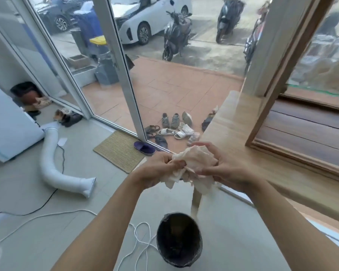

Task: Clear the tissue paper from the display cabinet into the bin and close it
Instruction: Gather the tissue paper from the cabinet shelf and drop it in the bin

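Both hands are up in front of the camera, bunched around a crumpled wad of off-white tissue paper (194, 163). Left hand (155, 170) has its fingers curled tight into the left side of the wad, right hand (226, 166) wraps over the top and right side, so the paper is squeezed between the two with a few ragged ends hanging down underneath. Straight below, closer to the camera, a round black bin with a shiny plastic liner (179, 240) sits on the pale tiled floor (27, 188), mouth open, looks dark inside and I can't tell what's in it. To the right is the light wooden surface (237, 122) of the display cabinet with its wood-framed glass door (309, 61) standing up behind it. Loose white cord (137, 237) loops on the floor just left of the bin, a fat white flexible duct hose (53, 163) curves further left, and a woven tan doormat (119, 150) lies by the glass entrance door with a purple slipper (144, 148) on its edge and a pile of shoes (174, 126) outside.
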Demonstrator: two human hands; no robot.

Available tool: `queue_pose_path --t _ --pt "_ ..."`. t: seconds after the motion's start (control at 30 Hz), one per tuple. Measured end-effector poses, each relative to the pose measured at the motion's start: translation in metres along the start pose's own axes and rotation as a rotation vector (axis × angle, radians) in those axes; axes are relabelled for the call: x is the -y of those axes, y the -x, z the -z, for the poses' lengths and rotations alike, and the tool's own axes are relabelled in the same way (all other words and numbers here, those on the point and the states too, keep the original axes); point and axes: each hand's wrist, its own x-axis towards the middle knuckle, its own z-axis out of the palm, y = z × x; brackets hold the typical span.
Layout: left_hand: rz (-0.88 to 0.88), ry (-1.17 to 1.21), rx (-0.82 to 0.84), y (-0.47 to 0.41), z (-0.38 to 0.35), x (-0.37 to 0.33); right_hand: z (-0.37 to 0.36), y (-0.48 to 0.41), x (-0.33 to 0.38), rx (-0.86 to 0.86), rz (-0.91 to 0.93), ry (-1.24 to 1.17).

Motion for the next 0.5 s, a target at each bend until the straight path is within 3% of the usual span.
queue_pose_path --t 0.2,0.5 --pt "0.151 0.279 -0.122 0.022 0.034 0.088 -0.031 -0.057 -0.071 0.074 -0.139 -0.101" --pt "0.442 0.426 -0.418 0.000 0.010 0.238 -0.006 -0.121 -0.229 0.039 -0.483 -0.166"
